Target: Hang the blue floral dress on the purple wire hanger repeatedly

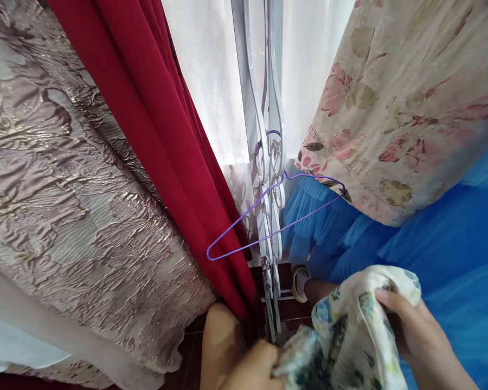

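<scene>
A white cloth garment with blue, green and yellow floral print (pixel 345 330) is bunched at the lower right. My right hand (pixel 415 325) grips its upper part, the thumb pressed on the fabric. Low in the middle, my left hand (pixel 254 368) is blurred and partly cut off by the bottom edge, with its closed fingers at the garment's left end. A purple wire hanger (pixel 244 216) hangs bare above both hands, hooked on a white metal rack (pixel 274 216); neither hand touches it.
A red curtain-like cloth (pixel 158 135) and a textured pinkish floral fabric (pixel 65 189) hang at left. On the right hang a cream flowered garment (pixel 390 108) and blue tulle (pixel 443 238). My knee (pixel 219 336) and a foot in a light shoe (pixel 300 284) are below, over dark tiles.
</scene>
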{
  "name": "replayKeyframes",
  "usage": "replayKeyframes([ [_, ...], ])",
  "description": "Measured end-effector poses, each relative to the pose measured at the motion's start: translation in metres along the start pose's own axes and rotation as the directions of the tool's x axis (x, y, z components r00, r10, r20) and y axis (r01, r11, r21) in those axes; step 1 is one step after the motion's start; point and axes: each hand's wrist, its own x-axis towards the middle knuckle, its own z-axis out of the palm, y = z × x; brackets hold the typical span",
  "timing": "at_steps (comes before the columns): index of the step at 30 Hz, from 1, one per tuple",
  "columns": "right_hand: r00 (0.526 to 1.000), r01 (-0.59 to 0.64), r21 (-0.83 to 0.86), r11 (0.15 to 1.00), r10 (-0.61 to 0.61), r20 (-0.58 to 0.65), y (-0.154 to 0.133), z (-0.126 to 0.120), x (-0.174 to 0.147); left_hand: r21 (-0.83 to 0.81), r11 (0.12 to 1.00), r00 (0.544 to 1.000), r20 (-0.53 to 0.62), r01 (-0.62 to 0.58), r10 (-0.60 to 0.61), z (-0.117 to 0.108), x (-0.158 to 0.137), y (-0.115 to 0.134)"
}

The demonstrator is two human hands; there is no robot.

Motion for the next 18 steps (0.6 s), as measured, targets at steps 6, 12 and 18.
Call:
replayKeyframes([
  [6, 0.866, 0.487, -0.389, 0.782, -0.491, 0.098, -0.017, 0.001, 0.045, 0.704, 0.710, 0.979, -0.130, -0.019, 0.155, -0.110, -0.037, 0.068],
  [12, 0.626, 0.780, -0.373, 0.502, -0.649, 0.433, -0.044, 0.037, 0.083, 0.880, 0.470, 0.929, -0.114, -0.070, 0.353, -0.155, -0.044, 0.124],
  [18, 0.483, 0.875, -0.342, 0.342, -0.657, 0.579, -0.050, 0.081, 0.122, 0.822, 0.553, 0.755, -0.276, -0.135, 0.594, -0.163, -0.031, 0.146],
])
